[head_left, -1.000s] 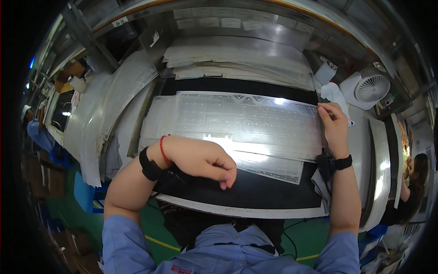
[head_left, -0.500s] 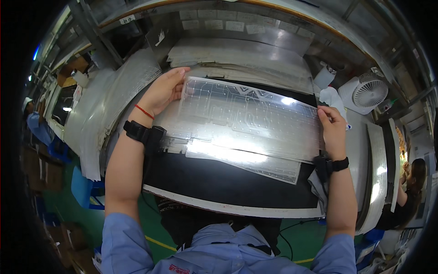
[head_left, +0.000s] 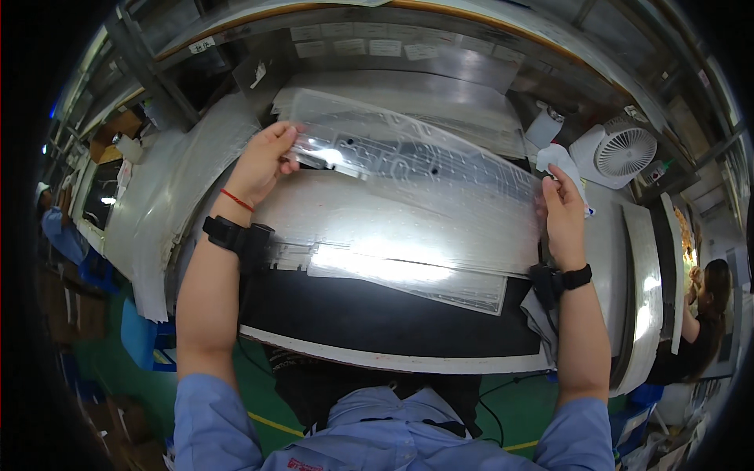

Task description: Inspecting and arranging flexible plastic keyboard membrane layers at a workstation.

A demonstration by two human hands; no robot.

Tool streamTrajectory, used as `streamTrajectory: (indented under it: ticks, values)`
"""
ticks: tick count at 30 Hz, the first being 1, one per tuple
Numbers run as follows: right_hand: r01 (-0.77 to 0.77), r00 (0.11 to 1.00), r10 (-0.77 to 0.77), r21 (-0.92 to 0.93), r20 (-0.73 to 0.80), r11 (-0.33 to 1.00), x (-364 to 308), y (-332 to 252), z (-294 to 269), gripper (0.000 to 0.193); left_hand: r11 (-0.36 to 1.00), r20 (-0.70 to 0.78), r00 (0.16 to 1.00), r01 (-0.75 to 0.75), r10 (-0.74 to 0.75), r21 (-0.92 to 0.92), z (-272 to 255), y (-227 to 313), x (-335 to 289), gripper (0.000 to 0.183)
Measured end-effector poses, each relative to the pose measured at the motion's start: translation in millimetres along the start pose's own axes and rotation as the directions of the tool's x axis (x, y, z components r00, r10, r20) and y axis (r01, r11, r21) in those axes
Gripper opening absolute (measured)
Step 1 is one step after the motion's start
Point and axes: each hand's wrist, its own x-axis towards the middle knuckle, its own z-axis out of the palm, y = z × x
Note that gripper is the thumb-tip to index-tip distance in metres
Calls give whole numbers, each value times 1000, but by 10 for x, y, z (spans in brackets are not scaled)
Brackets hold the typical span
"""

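A clear plastic sheet with fine printed circuit-like lines is stretched between my two hands above the bench. My left hand pinches its left end, thumb on top. At the right end my right hand grips the edge between thumb and fingers. The sheet is tilted and glare covers part of it. Beneath lies a stack of similar translucent sheets on a black mat. A bright reflection washes out the front of that stack.
More sheets are piled at the back. Another stack stands left, and sheets lie right. A white fan, a bottle and a crumpled white cloth are back right. Other people work at both far sides.
Both hands have shifted slightly left. The held sheet has been raised and tipped, its far edge moving away from me, exposing more of the stack below.
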Motion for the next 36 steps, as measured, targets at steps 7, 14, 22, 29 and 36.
streamTrajectory:
  ticks: [7, 14, 22, 29, 36]
  values:
    - [45, 999, -44, -66, 19, 997, 50, 85, -51, 32, 943, -159, 986, -105, 57, -315, -194, -15, 101, 32]
    - [491, 853, -259, -525, 454, 695, -54, -14, -36, 36, 972, -240, 969, -104, 52, -209, -174, 72, 11, 23]
    - [382, 893, -202, -439, 402, 813, -5, 38, -41, 22, 1000, -18, 1000, 5, -5, 29, -35, 132, -40, 23]
    - [304, 934, -231, -269, 272, 914, -7, 13, -5, 12, 843, 277, 938, 28, -207, 536, 255, 203, -223, 20]
    - [313, 933, -244, -258, 266, 914, 6, 46, -18, 11, 741, 224, 957, -14, -185, 671, 319, 190, -233, 25]
